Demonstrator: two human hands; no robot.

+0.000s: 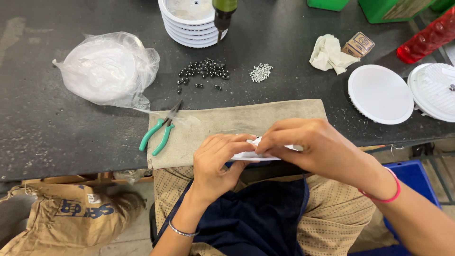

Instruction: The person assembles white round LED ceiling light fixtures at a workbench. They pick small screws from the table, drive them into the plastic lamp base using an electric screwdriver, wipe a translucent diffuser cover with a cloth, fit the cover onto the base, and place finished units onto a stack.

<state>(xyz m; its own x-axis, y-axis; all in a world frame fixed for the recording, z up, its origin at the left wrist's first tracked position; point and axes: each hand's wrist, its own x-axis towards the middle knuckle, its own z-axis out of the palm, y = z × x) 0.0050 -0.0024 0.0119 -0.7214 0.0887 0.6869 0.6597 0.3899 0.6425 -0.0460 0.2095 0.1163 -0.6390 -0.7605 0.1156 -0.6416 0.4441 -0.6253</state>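
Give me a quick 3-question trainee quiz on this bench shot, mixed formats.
1. True or false: the pliers have red handles.
2. Which hand wears the thin metal bangle: A left, B right?
3. What lies on the table between the dark round pieces and the crumpled cloth?

Key: 1 false, they are green. 2 A. 3 A small pile of silvery screws.

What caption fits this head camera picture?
Left hand and right hand hold a white piece over a cloth.
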